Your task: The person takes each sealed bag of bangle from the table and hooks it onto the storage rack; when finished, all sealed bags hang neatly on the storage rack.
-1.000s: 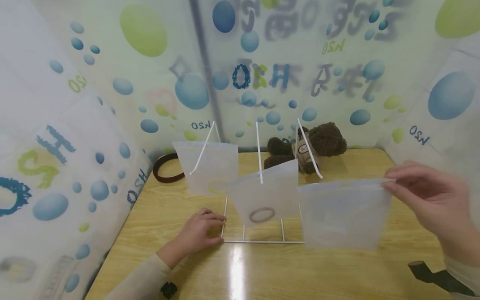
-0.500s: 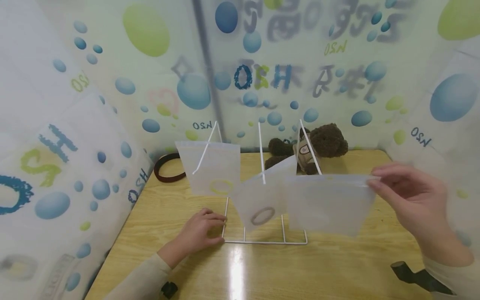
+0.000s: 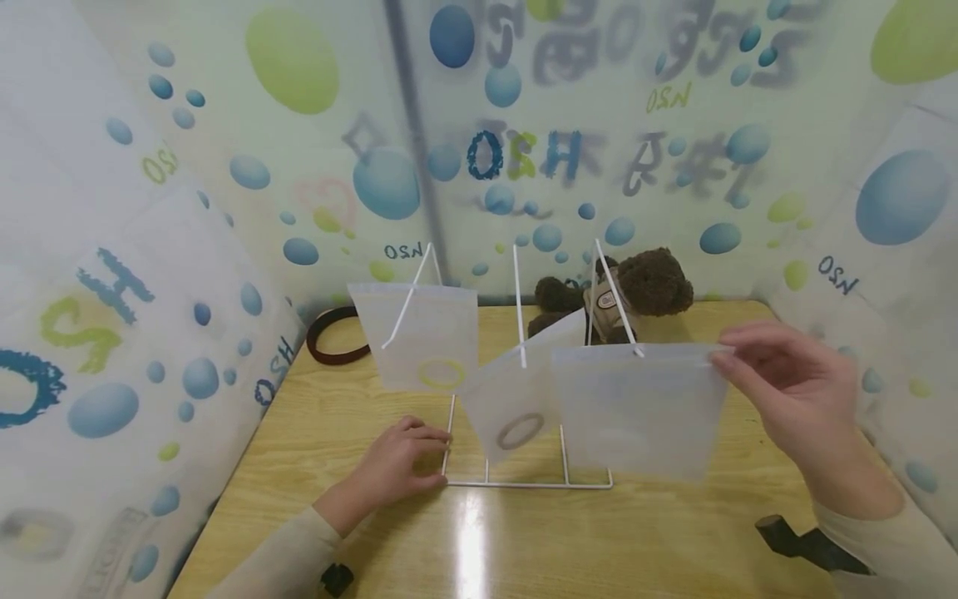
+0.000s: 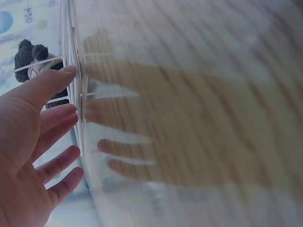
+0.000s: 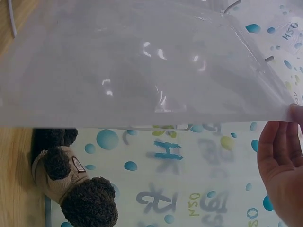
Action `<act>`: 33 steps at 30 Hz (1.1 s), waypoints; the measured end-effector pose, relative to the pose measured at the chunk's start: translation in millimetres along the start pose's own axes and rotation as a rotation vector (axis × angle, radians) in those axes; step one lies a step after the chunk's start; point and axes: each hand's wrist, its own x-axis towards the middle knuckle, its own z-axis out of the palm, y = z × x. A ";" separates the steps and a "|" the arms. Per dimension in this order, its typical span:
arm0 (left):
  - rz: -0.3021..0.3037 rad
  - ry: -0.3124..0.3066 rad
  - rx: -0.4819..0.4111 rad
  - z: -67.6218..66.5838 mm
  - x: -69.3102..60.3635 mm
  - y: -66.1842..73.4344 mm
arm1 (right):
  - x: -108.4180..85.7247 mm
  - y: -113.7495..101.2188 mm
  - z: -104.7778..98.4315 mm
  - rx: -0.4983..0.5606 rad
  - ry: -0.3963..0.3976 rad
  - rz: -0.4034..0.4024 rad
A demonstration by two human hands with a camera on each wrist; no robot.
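My right hand (image 3: 797, 391) pinches the top right corner of a frosted zip bag (image 3: 636, 416) between thumb and fingers. The bag hangs flat, its top edge at the tip of the right prong of a white wire rack (image 3: 524, 484); whether the prong passes through it I cannot tell. Two more frosted bags hang on the rack: the left bag (image 3: 407, 333) with a yellow ring (image 3: 441, 374), the middle bag (image 3: 490, 391), tilted, with a brown ring (image 3: 521, 431). My left hand (image 3: 400, 462) rests at the rack's front left base corner, fingers relaxed, touching the wire.
A brown plush bear (image 3: 636, 287) lies on its side at the back of the wooden table (image 3: 569, 541). Behind the left bag lies a dark brown hoop (image 3: 337, 358). Patterned sheets (image 3: 479, 83) with bubbles and letters enclose the table.
My right hand has moved left with its bag, bringing the bag's top edge to the right prong and partly over the middle bag. The left hand has stayed at the rack's base.
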 end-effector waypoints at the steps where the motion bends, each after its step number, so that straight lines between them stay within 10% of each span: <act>1: -0.002 -0.003 -0.002 -0.1 -0.2 0.2 | 0.5 0.9 0.4 -0.008 0.004 -0.002; 13: 0.016 0.034 0.004 -0.4 0.3 1.0 | 3.3 21.0 -2.5 -0.070 0.045 0.014; 33: -0.002 0.021 0.019 -0.7 0.0 1.2 | 2.4 34.7 -13.3 -0.078 -0.152 -0.016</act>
